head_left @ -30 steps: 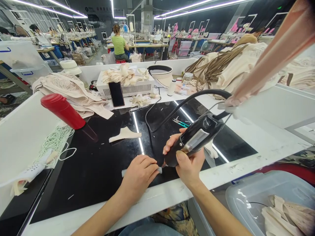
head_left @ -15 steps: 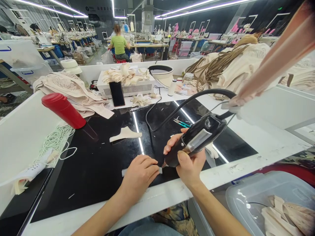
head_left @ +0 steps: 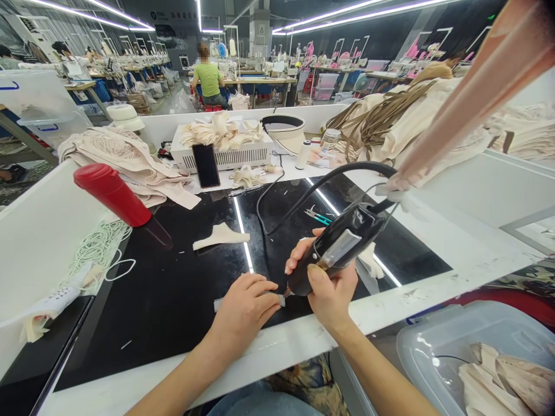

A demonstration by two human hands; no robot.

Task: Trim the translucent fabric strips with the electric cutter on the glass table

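My right hand (head_left: 332,289) is wrapped round a black corded hand-held power tool (head_left: 336,248), which tilts down to the left. Its small metal tip is at the right end of a grey strip (head_left: 218,303); whether it touches is hard to tell. My left hand (head_left: 249,303) lies over the strip's middle, fingers stretched out and pressing on it, and hides most of it. Beyond that hand, a cream fabric piece (head_left: 221,236) rests on the black work surface (head_left: 156,306). A pinkish cloth band (head_left: 468,104) runs from the tool's rear up to the right.
Teal-handled thread snips (head_left: 318,216) lie behind the tool. A red bottle (head_left: 113,193) and pale green cord (head_left: 97,248) are at left. Behind stand a phone (head_left: 206,166), a vented white box (head_left: 225,155) and fabric heaps. A clear bin (head_left: 420,346) is at lower right.
The tool and my right hand have shifted slightly left, and the cloth band and cable have swung left with them. My left hand and the strip look nearly unmoved.
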